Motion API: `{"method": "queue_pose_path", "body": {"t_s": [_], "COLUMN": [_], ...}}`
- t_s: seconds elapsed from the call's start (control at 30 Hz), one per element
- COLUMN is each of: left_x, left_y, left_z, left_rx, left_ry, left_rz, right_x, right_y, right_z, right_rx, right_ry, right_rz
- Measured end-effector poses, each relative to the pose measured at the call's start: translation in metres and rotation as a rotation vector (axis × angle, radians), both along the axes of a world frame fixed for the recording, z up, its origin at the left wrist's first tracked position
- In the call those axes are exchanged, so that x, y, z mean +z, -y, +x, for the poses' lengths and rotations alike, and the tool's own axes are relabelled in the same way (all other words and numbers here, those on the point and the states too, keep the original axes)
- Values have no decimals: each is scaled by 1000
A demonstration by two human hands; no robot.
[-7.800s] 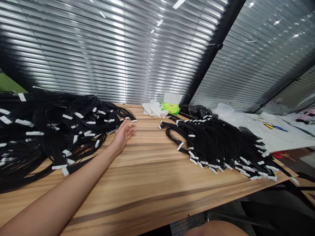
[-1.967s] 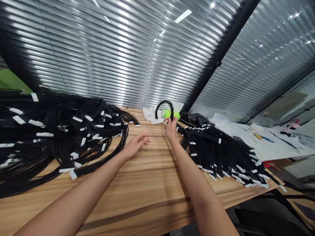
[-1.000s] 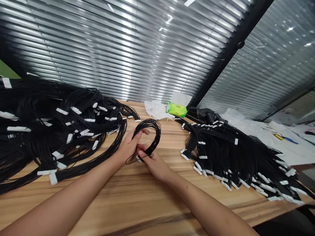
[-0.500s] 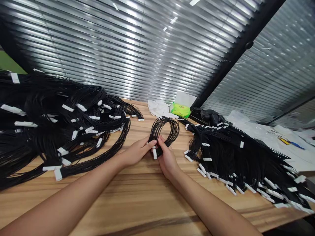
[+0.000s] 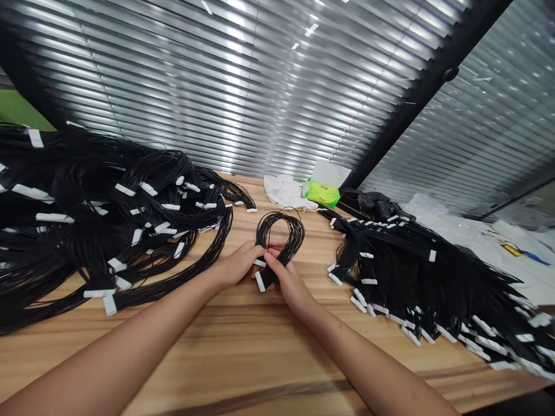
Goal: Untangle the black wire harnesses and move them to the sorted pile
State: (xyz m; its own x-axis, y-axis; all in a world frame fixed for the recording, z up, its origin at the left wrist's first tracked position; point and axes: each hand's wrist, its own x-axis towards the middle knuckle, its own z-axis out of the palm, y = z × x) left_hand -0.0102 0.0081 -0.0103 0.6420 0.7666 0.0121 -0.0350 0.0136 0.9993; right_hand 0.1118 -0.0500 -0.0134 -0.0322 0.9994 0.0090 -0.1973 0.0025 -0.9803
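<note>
A black cable bundle with white connectors (image 5: pixel 293 241) is bent into a loop over the middle of the table. My left hand (image 5: pixel 239 263) grips its left side, near one white connector. With thumb and fingers, my right hand (image 5: pixel 289 280) pinches the other end, where the wires run flat into a white connector (image 5: pixel 260 281) pointing toward me. The two ends cross close together between my hands. Some of my fingertips are hidden behind the wires.
A large heap of similar black cables (image 5: pixel 108 202) lies on the left, another pile (image 5: pixel 416 266) on the right. At the back sit a green tissue pack (image 5: pixel 321 192) and crumpled white paper (image 5: pixel 284 190). A blue-and-yellow tool (image 5: pixel 524 252) lies far right. Metal blinds (image 5: pixel 195 75) stand behind the wooden table (image 5: pixel 208 358).
The loop has shifted slightly left and turned, so the flat end with its white connector now shows more fully in front of my right hand. Both hands still hold the bundle.
</note>
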Motion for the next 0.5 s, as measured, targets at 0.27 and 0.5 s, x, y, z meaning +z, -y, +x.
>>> {"method": "queue_pose_path", "body": {"t_s": [0.27, 0.5], "left_x": [-6, 1], "left_y": [-11, -9], "left_z": [0, 1], "left_rx": [-1, -36], "left_ry": [95, 20], "left_rz": [-41, 30], "right_x": [4, 7], "right_y": [-3, -5], "right_z": [6, 10], "right_rx": [19, -21], "right_ry": [-5, 107], "right_rz": [-48, -49]}}
